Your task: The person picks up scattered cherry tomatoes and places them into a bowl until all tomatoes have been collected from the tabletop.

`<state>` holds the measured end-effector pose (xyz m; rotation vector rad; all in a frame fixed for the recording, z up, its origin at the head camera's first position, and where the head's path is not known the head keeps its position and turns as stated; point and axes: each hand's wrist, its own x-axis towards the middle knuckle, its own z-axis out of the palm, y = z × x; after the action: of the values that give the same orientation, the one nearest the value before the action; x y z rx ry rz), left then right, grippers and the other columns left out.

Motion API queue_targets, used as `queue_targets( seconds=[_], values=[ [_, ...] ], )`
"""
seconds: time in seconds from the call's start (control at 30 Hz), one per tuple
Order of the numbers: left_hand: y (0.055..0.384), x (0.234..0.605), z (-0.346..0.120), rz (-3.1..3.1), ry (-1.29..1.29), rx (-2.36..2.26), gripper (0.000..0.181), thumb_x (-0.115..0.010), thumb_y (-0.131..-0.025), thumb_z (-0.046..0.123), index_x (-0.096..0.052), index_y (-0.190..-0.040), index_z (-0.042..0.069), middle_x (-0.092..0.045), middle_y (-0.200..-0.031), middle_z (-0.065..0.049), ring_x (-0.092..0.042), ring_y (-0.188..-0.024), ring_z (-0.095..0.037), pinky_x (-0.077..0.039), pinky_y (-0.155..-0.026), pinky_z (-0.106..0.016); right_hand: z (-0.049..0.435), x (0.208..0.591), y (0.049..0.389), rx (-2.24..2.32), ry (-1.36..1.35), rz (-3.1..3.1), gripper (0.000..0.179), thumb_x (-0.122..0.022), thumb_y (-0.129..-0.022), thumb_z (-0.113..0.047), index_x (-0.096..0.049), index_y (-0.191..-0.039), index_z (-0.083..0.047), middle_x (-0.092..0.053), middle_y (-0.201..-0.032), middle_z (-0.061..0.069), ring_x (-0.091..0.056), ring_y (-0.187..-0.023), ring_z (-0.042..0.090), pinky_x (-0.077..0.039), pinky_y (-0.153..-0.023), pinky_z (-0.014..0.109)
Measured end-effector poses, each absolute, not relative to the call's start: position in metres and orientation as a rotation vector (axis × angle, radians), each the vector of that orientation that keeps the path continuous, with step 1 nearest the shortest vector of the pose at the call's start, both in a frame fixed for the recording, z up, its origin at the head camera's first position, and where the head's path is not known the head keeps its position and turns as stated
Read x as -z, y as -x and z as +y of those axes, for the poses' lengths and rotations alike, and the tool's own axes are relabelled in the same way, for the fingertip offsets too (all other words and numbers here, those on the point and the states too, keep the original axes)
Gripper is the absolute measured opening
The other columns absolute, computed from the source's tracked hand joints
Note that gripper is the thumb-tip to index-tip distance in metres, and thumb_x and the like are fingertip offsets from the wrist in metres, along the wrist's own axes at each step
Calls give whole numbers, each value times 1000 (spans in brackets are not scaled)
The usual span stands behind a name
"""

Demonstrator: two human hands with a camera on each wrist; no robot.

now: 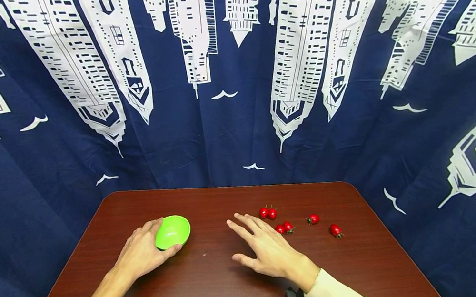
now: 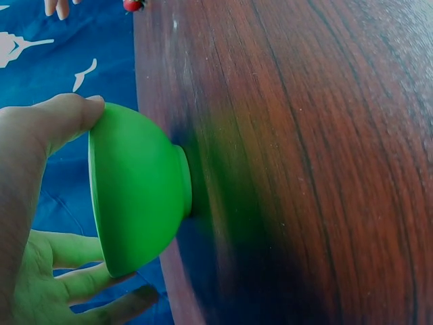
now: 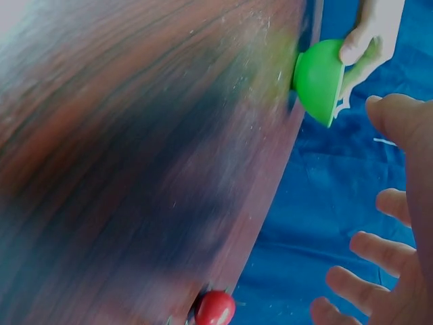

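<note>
A small bright green bowl (image 1: 172,232) stands upright at the left of the table. My left hand (image 1: 145,249) holds it by the rim, thumb on the near side and fingers round the left. In the left wrist view the thumb lies on the edge of the bowl (image 2: 135,193), and the other fingers reach past its opposite side. My right hand (image 1: 269,249) is over the middle of the table, fingers spread and holding nothing. Just beyond it lie red cherry tomatoes (image 1: 288,227) with green stems. One tomato (image 3: 215,309) shows low in the right wrist view.
The brown wooden table (image 1: 208,285) has rounded far corners. Two more tomatoes (image 1: 272,213) lie together farther back, and single ones (image 1: 336,230) lie to the right. A navy curtain (image 1: 227,130) with white buildings and birds hangs right behind the table's far edge.
</note>
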<state>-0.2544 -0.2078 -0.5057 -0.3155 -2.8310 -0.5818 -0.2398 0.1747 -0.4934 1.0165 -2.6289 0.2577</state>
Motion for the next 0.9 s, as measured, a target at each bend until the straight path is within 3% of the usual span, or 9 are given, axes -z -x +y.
queue_targets(
  seconds=[0.13,0.3,0.63,0.9],
  values=[
    [255,506,-207,-2831,325,626,108,-93,-90,67,-61,-164,-4,-68,-157,-30,-69,-135,-54,-61,-104,-78,167,494,241,-281,-1035,-2626,88,-80,-108,-58,-42,-182,-28,-48,-184,6,-59,-162,40,-60,-124,55],
    [256,507,-206,-2829,336,666,108,-95,-90,64,-59,-165,-5,-67,-158,-29,-68,-136,-52,-61,-109,-73,160,495,242,-315,-1050,-2625,87,-80,-109,-56,-43,-182,-27,-48,-184,6,-58,-162,33,-66,-115,49],
    [256,510,-199,-2811,365,756,108,-97,-89,59,-59,-163,-8,-66,-161,-30,-65,-141,-54,-60,-115,-68,146,498,244,-339,-1053,-2638,84,-80,-110,-52,-44,-181,-25,-50,-182,5,-62,-158,29,-70,-106,48],
    [252,509,-193,-2833,376,775,110,-99,-87,60,-59,-164,-7,-66,-161,-30,-67,-143,-56,-59,-116,-70,132,498,245,-388,-1073,-2670,78,-77,-113,-49,-46,-180,-23,-51,-181,6,-62,-158,28,-67,-113,46]
  ],
)
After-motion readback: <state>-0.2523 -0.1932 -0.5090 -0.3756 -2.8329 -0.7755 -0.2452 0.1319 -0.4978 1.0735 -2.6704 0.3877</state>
